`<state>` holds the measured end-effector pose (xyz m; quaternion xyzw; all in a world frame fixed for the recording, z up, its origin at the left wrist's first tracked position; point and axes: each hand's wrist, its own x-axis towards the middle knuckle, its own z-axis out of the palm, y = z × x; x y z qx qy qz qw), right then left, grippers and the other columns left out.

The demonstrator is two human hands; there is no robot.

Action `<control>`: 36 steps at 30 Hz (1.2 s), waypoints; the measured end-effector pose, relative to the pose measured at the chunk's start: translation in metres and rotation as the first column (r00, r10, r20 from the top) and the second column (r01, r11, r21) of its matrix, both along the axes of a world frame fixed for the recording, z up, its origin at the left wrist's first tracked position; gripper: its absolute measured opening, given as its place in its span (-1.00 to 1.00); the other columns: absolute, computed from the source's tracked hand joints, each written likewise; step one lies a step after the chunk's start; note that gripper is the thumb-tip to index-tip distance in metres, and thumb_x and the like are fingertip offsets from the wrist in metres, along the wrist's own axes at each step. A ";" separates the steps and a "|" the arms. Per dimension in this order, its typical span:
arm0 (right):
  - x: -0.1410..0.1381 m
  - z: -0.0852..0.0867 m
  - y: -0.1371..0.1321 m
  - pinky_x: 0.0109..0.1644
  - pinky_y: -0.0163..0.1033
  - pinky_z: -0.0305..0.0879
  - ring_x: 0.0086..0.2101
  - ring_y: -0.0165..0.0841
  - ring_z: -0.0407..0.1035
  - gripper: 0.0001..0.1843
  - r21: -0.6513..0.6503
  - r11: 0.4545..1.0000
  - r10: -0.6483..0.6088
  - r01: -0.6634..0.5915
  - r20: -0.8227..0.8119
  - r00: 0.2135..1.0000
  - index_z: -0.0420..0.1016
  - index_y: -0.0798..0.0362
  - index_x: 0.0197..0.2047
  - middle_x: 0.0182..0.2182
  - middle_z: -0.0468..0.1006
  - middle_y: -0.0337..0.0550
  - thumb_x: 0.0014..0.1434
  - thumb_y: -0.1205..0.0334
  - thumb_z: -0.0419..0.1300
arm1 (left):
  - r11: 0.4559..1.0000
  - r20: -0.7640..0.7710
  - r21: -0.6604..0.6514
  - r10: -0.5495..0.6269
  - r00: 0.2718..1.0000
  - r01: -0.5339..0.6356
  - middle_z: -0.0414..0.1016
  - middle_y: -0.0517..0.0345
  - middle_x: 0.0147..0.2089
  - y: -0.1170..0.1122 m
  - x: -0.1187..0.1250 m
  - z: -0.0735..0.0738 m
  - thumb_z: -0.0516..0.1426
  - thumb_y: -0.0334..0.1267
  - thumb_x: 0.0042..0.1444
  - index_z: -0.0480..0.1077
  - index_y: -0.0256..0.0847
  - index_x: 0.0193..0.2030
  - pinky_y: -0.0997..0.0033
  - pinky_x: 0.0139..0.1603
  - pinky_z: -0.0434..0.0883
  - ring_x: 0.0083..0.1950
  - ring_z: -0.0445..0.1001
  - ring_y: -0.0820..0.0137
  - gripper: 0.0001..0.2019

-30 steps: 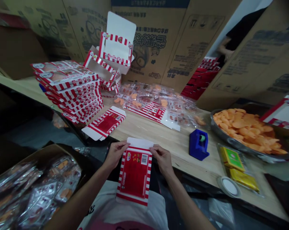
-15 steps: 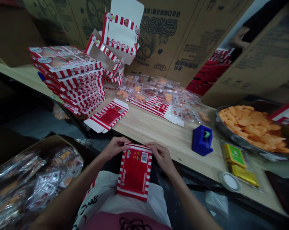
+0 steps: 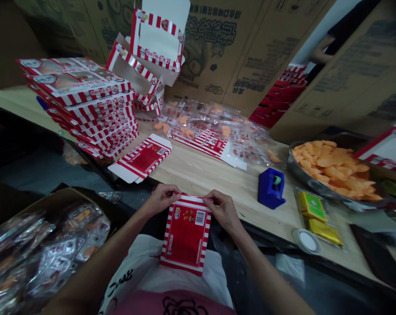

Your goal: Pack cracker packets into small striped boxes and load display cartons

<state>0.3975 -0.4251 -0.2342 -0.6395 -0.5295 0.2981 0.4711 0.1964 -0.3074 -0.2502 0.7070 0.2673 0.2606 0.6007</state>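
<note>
A red and white striped carton (image 3: 185, 236) stands upright on my lap at the near edge of the wooden table (image 3: 217, 179). My left hand (image 3: 161, 199) pinches its top left corner with closed fingers. My right hand (image 3: 223, 211) grips the top right corner the same way. The carton's top flap is folded down and no longer shows white. Another flat striped carton (image 3: 141, 159) lies on the table just beyond my left hand.
A tall stack of filled striped boxes (image 3: 83, 105) sits at the left, with open empty cartons (image 3: 152, 52) behind. Clear snack packets (image 3: 217, 131) cover the middle. A blue tape dispenser (image 3: 272, 188), a metal tray of orange chips (image 3: 332, 168), yellow sachets (image 3: 317, 216) lie right. A cardboard box of packets (image 3: 43, 249) stands at my left.
The carton's white top flap, open a second ago, has been folded down and shut. Both hands stayed on the top corners, and the view shifted slightly.
</note>
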 end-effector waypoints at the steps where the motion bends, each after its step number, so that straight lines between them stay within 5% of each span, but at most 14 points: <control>1: -0.001 -0.002 -0.002 -0.40 -0.31 0.27 -0.46 -0.37 0.37 -0.81 0.010 1.000 -0.017 0.018 -0.047 0.999 0.46 0.08 -0.47 -0.50 0.52 -0.17 0.09 0.16 0.21 | 0.999 0.004 0.053 -0.005 1.000 0.005 0.49 0.11 -0.47 0.000 0.000 -0.001 0.18 -0.16 0.04 0.50 -0.35 -0.40 0.53 -0.41 0.30 -0.42 0.40 0.44 -0.75; 7: -0.007 -0.009 -0.009 -0.30 -0.27 0.31 -0.37 -0.33 0.41 -0.79 0.036 0.997 -0.064 0.074 -0.223 0.973 0.47 0.08 -0.43 -0.38 0.57 -0.11 0.11 0.11 0.23 | 0.991 -0.027 0.137 -0.007 1.000 0.011 0.48 0.13 -0.48 -0.001 0.005 0.000 0.15 -0.17 0.08 0.49 -0.32 -0.42 0.54 -0.42 0.28 -0.44 0.38 0.46 -0.76; 12: -0.008 -0.007 -0.002 -0.42 -0.31 0.21 -0.51 -0.40 0.30 -0.72 0.058 0.986 -0.149 0.157 -0.117 0.982 0.34 0.06 -0.57 -0.57 0.45 -0.22 -0.01 0.12 0.32 | 0.979 -0.084 0.191 0.082 0.993 -0.064 0.36 0.23 -0.62 0.000 0.020 0.005 0.24 -0.15 -0.06 0.42 -0.28 -0.58 0.57 -0.57 0.11 -0.57 0.22 0.53 -0.75; 17: -0.007 -0.007 -0.003 -0.39 -0.30 0.21 -0.51 -0.41 0.30 -0.72 0.094 0.976 -0.190 0.198 -0.093 0.977 0.33 0.05 -0.59 -0.56 0.46 -0.23 0.02 0.15 0.29 | 0.966 -0.049 0.245 0.092 0.995 -0.077 0.35 0.22 -0.62 -0.004 0.026 0.006 0.21 -0.14 0.01 0.42 -0.29 -0.58 0.54 -0.52 0.15 -0.55 0.23 0.52 -0.72; 21: -0.006 -0.011 -0.017 -0.27 -0.27 0.32 -0.36 -0.35 0.42 -0.83 0.124 0.975 -0.151 0.186 -0.251 0.956 0.46 0.05 -0.48 -0.41 0.56 -0.16 0.07 0.17 0.28 | 1.000 0.067 -0.005 0.009 0.998 -0.009 0.56 0.06 -0.36 -0.010 0.016 -0.002 0.22 -0.14 0.04 0.54 -0.28 -0.37 0.48 -0.31 0.37 -0.35 0.46 0.38 -0.79; 25: -0.014 -0.028 -0.030 -0.04 -0.17 0.37 -0.12 -0.26 0.46 -0.86 0.107 0.965 -0.176 0.240 -0.416 0.892 0.55 0.00 -0.26 -0.18 0.60 -0.10 0.08 0.18 0.29 | 0.943 0.206 -0.332 0.066 0.976 0.006 0.58 -0.03 -0.10 -0.017 0.011 -0.018 0.28 -0.17 -0.01 0.57 -0.22 -0.22 0.36 -0.13 0.44 -0.14 0.52 0.27 -0.77; 29: -0.025 -0.038 -0.037 0.05 -0.11 0.35 -0.10 -0.24 0.45 -0.90 0.091 0.952 -0.229 0.293 -0.427 0.875 0.55 -0.01 -0.32 -0.16 0.59 -0.09 0.14 0.16 0.25 | 0.915 0.225 -0.399 0.161 0.961 -0.060 0.58 -0.05 -0.09 -0.022 0.017 -0.027 0.34 -0.20 -0.09 0.59 -0.22 -0.35 0.34 -0.03 0.42 -0.03 0.50 0.23 -0.83; 33: 0.001 -0.028 -0.041 0.02 -0.12 0.37 -0.02 -0.23 0.41 -0.67 0.095 0.975 -0.153 0.200 -0.365 0.918 0.50 -0.05 -0.05 0.01 0.51 -0.05 0.09 0.14 0.27 | 0.863 0.142 -0.483 0.242 0.960 -0.146 0.61 0.00 -0.20 -0.023 0.020 -0.025 0.41 -0.19 -0.24 0.57 -0.23 -0.43 0.39 -0.12 0.45 -0.15 0.54 0.27 -0.77; 35: 0.040 -0.020 -0.047 -0.08 -0.17 0.39 -0.08 -0.26 0.42 -0.59 0.138 0.910 -0.350 0.391 -0.252 0.902 0.46 -0.03 0.00 -0.02 0.50 -0.04 0.06 0.11 0.26 | 0.806 0.073 -0.563 0.270 0.960 -0.183 0.60 0.08 -0.33 -0.022 0.022 -0.025 0.43 -0.16 -0.31 0.55 -0.22 -0.43 0.42 -0.28 0.47 -0.32 0.54 0.33 -0.71; 36: 0.065 -0.016 -0.051 -0.13 -0.20 0.38 -0.13 -0.28 0.41 -0.62 0.177 0.816 -0.522 0.551 -0.184 0.832 0.46 0.00 -0.04 -0.06 0.51 -0.04 0.06 0.09 0.25 | 0.776 0.044 -0.599 0.277 0.960 -0.196 0.59 0.12 -0.38 -0.022 0.023 -0.025 0.44 -0.15 -0.34 0.54 -0.22 -0.42 0.42 -0.35 0.47 -0.39 0.52 0.35 -0.68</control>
